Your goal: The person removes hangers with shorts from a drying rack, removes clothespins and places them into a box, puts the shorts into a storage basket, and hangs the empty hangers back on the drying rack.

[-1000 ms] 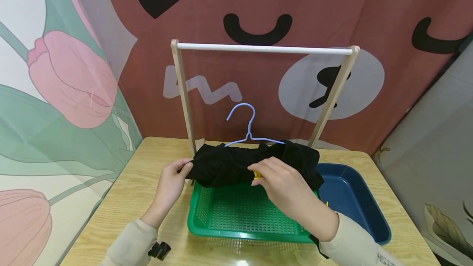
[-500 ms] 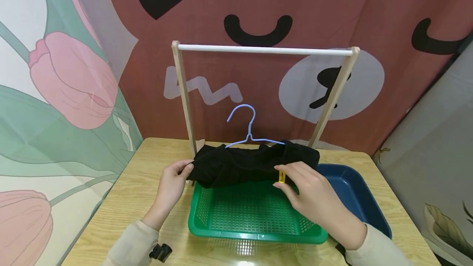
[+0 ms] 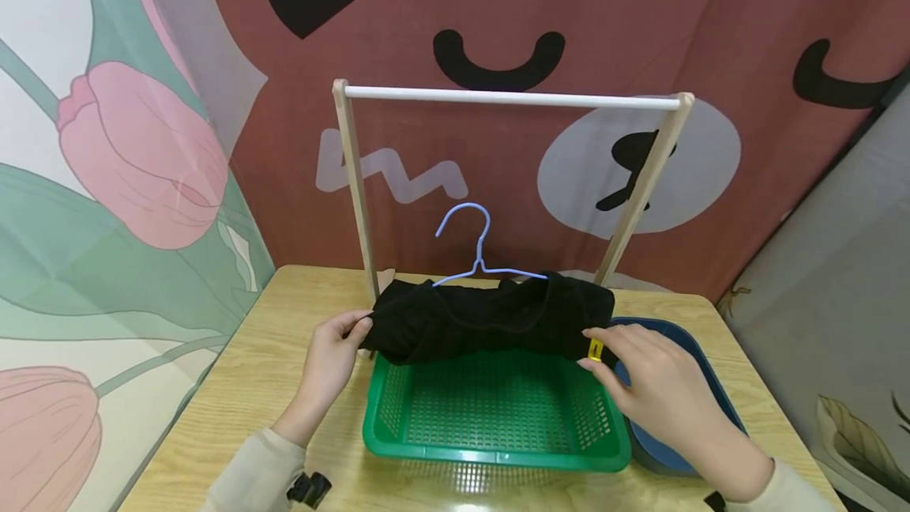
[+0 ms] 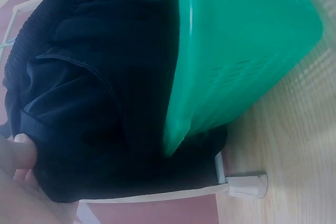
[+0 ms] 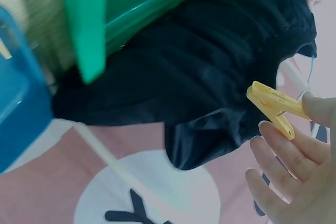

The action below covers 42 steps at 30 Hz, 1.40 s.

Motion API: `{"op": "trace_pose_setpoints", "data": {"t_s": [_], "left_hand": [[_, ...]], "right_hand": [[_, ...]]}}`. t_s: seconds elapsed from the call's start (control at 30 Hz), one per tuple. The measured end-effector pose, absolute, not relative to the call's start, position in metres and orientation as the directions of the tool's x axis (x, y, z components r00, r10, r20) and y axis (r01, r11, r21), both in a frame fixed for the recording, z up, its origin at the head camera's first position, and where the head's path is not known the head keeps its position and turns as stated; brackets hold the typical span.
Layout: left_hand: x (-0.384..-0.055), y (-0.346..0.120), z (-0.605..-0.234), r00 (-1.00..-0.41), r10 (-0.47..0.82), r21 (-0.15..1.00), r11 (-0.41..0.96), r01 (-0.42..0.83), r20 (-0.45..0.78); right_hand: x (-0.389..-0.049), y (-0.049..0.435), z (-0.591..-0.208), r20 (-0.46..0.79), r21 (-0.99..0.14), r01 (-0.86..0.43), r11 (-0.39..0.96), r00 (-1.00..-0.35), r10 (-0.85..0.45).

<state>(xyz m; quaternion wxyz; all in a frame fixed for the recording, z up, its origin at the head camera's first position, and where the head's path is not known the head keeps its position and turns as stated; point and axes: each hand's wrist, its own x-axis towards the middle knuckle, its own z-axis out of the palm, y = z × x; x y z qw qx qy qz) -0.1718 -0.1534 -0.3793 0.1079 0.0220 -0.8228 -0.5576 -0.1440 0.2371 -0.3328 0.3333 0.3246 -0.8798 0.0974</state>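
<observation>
Black pants [image 3: 483, 318] with a gathered elastic waistband lie over the back of a green basket [image 3: 498, 458]. A lilac hanger [image 3: 480, 251] stands up behind the waistband, its lower part hidden by the cloth. My left hand [image 3: 334, 358] pinches the pants' left end between thumb and fingers. At the pants' right end, my right hand [image 3: 664, 385] holds a yellow clothespin [image 5: 275, 107] between thumb and fingertips. The right wrist view shows the clothespin close over the black cloth, its legs squeezed by the thumb and index finger while the other fingers spread.
A small rack with a white bar [image 3: 508, 97] and wooden posts [image 3: 643, 188] stands behind the basket. A blue tray [image 3: 661, 449] sits to the right, partly beneath my right forearm. The wooden table [image 3: 306, 291] meets printed curtains at the back.
My right hand has moved right along the pants with the yellow clothespin, from near the middle to their right end. My left hand stays at the left end.
</observation>
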Motion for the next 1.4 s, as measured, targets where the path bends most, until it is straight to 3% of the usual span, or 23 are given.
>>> {"op": "trace_pose_setpoints", "data": {"t_s": [0.37, 0.57, 0.8, 1.13, 1.4], "left_hand": [[-0.174, -0.157, -0.382, -0.979, -0.154, 0.928, 0.365, 0.070, 0.134], [-0.173, -0.157, -0.381, -0.978, -0.158, 0.934, 0.350, 0.073, 0.135], [-0.172, -0.158, -0.380, -0.978, -0.161, 0.935, 0.349, 0.066, 0.129], [-0.172, -0.158, -0.383, -0.969, -0.166, 0.920, 0.376, 0.109, 0.182], [-0.172, -0.159, -0.383, -0.980, -0.152, 0.930, 0.363, 0.067, 0.130]], "right_hand": [[-0.145, 0.280, -0.335, 0.518, 0.056, -0.566, 0.822, -0.687, -0.509], [-0.150, 0.308, -0.333, 0.329, 0.030, -0.539, 0.842, -0.790, -0.517], [-0.161, 0.331, -0.342, 0.042, -0.089, -0.450, 0.889, -0.893, -0.448], [-0.174, 0.344, -0.360, -0.169, -0.213, -0.347, 0.913, -0.908, -0.384], [-0.185, 0.349, -0.381, -0.268, -0.207, -0.311, 0.928, -0.894, -0.359]]}}
